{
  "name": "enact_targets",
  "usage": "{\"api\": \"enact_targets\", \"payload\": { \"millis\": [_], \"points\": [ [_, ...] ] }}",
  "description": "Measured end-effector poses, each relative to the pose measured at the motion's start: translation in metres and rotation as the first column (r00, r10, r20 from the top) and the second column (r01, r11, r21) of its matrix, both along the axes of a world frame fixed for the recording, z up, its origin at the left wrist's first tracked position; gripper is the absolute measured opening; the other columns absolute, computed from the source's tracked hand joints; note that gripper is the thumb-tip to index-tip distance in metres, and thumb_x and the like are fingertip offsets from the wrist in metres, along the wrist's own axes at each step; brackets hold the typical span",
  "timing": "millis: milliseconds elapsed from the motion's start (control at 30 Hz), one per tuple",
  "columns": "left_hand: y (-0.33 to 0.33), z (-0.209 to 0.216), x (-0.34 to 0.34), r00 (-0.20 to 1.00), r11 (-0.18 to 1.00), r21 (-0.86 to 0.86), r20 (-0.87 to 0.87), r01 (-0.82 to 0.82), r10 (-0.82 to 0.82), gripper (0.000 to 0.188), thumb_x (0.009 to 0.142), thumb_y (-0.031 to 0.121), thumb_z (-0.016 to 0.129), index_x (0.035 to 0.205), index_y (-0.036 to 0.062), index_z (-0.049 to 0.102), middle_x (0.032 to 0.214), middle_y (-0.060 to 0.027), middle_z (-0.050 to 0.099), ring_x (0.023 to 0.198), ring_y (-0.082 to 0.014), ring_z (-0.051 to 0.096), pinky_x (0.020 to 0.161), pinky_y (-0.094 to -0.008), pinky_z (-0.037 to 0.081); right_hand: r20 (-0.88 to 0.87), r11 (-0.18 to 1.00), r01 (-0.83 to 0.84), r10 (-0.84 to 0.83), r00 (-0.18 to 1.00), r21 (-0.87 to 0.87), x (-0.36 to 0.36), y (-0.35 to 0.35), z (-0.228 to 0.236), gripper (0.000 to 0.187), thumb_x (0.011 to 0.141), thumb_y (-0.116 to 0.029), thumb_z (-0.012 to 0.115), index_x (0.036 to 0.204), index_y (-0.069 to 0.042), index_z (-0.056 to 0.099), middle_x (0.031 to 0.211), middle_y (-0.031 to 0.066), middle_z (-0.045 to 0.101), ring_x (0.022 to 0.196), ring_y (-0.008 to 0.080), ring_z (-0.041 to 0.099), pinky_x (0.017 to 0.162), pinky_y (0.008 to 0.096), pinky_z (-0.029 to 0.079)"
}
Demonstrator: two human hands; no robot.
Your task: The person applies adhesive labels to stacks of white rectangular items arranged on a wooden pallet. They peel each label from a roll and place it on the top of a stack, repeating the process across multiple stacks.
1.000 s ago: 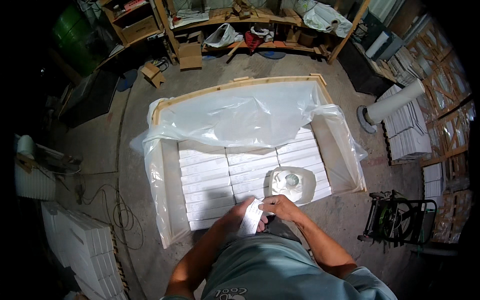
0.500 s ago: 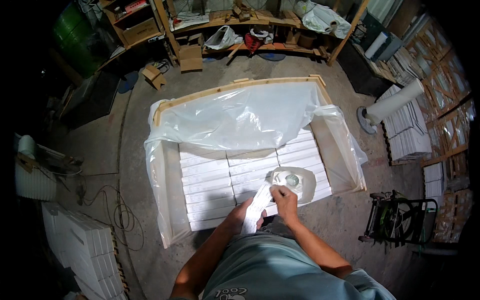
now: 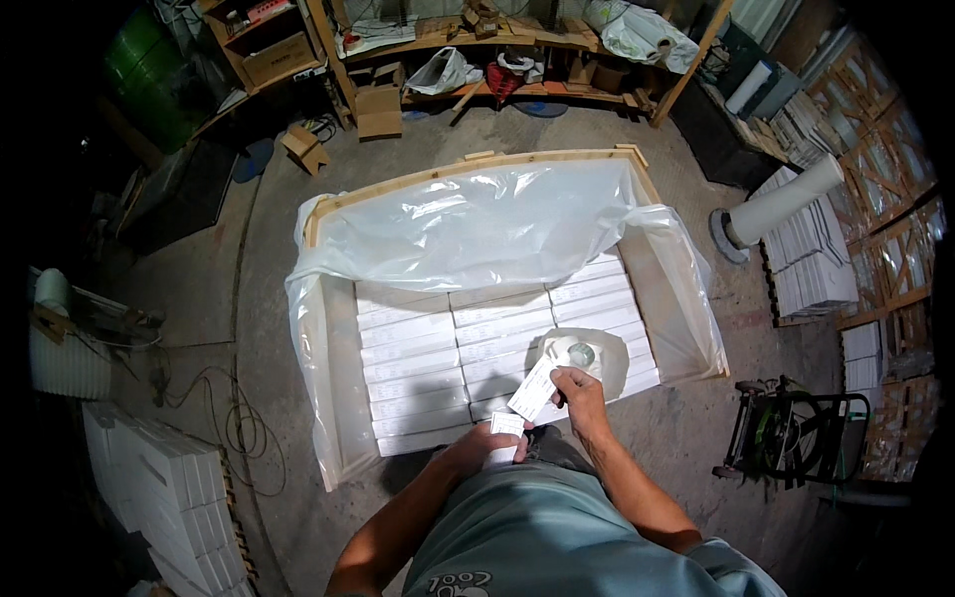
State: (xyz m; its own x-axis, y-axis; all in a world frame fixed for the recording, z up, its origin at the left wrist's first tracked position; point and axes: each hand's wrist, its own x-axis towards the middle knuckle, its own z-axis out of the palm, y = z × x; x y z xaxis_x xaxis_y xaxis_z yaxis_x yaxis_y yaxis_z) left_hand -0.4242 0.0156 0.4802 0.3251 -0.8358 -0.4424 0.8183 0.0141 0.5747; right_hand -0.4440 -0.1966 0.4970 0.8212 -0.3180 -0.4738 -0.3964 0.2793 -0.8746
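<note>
Close in front of my body, both hands hold white printed paper labels. My left hand [image 3: 472, 451] is closed on a label strip [image 3: 504, 436] near my waist. Between its thumb and fingers, my right hand [image 3: 583, 396] pinches another white label [image 3: 533, 389], tilted up to the right. The two pieces lie at different angles with their ends close together; I cannot tell whether they are still joined. Just beyond my right hand, an off-white shallow tray [image 3: 614, 366] holds a round greenish-grey roll [image 3: 581, 355]. It rests on rows of white boxes [image 3: 408, 360].
A wooden crate [image 3: 477, 165] lined with clear plastic sheeting [image 3: 448, 234] surrounds the boxes. Stacked white cartons [image 3: 159, 488] stand at the left, beside a cable [image 3: 239, 428] on the floor. On the right are a folded black hand cart [image 3: 796, 438] and a large white roll [image 3: 786, 204].
My right hand has moved slightly right with its label. The single long strip now appears as two pieces at different angles, one in each hand.
</note>
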Motion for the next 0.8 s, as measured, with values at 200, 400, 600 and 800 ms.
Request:
{"api": "enact_targets", "payload": {
  "millis": [200, 400, 600, 800],
  "points": [
    [0.007, -0.019, 0.005, 0.971, 0.998, 0.0, -0.231, -0.061, 0.059, 0.047, 0.094, 0.028, 0.046, 0.128, -0.0044, 0.046, 0.083, -0.009, 0.06, 0.073, -0.0181, 0.059, 0.07, -0.0335, 0.05, 0.03, 0.988, -0.091, 0.088, 0.996, 0.128, 0.002, 0.004, 0.004, 0.022, 0.091, -0.019, 0.063, 0.093, 0.002, 0.069, 0.068, 0.0008, 0.058, 0.06, 0.0076, 0.048, 0.054, 0.0234, 0.036],
    [-0.004, 0.039, 0.023, 0.993, 0.993, 0.016, -0.021, -0.116, 0.116, 0.04, 0.097, 0.036, 0.047, 0.114, 0.0023, 0.06, 0.086, -0.0056, 0.063, 0.074, -0.0157, 0.059, 0.07, -0.03, 0.048, 0.004, 0.96, -0.265, 0.266, 0.964, 0.087, 0.0, 0.006, 0.003, 0.022, 0.091, -0.019, 0.064, 0.094, 0.001, 0.071, 0.068, 0.0005, 0.058, 0.061, 0.0078, 0.048, 0.054, 0.0233, 0.036],
    [-0.001, 0.002, 0.027, 0.958, 0.949, 0.132, 0.029, -0.288, 0.286, 0.033, 0.094, 0.029, 0.054, 0.114, 0.0026, 0.06, 0.093, -0.0031, 0.064, 0.081, -0.0131, 0.059, 0.074, -0.0266, 0.047, -0.054, 0.93, -0.358, 0.354, 0.934, -0.088, 0.0, 0.012, 0.009, 0.024, 0.089, -0.019, 0.067, 0.099, 0.003, 0.071, 0.076, 0.0027, 0.064, 0.069, 0.0096, 0.054, 0.062, 0.0248, 0.043],
    [-0.015, -0.001, 0.03, 0.967, 0.963, 0.158, 0.164, -0.219, 0.193, 0.034, 0.093, 0.022, 0.058, 0.118, 0.0002, 0.057, 0.102, -0.0074, 0.065, 0.087, -0.0133, 0.062, 0.077, -0.0276, 0.049, 0.015, 0.898, -0.333, 0.352, 0.936, -0.287, 0.001, 0.024, 0.023, 0.027, 0.091, -0.021, 0.064, 0.101, 0.003, 0.069, 0.08, 0.0057, 0.067, 0.072, 0.0108, 0.056, 0.065, 0.0254, 0.045]
  ]
}}
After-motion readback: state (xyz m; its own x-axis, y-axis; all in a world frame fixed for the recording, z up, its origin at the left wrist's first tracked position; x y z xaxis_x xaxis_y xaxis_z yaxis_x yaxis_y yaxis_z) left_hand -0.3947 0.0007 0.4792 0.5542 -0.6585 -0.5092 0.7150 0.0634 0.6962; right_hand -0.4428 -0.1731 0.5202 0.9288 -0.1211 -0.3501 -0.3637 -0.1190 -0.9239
